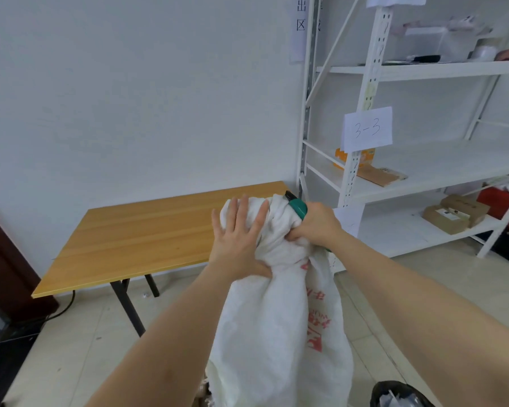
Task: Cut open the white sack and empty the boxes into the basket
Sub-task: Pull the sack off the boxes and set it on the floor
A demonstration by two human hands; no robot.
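A white woven sack [276,324] with red printing hangs in front of me, bunched at its top and widening downward out of view. My left hand [240,239] lies against the bunched top with straight, spread fingers, its thumb tucked under a fold. My right hand [315,224] grips the sack's neck from the right and also holds a green-handled cutter [296,207], whose dark tip points up and left over the cloth. No boxes from the sack show.
A wooden folding table [147,233] stands behind the sack against the white wall. White metal shelving [423,183] with cardboard parcels fills the right side. A dark bin with a black liner [394,395] sits at the bottom right on the tiled floor.
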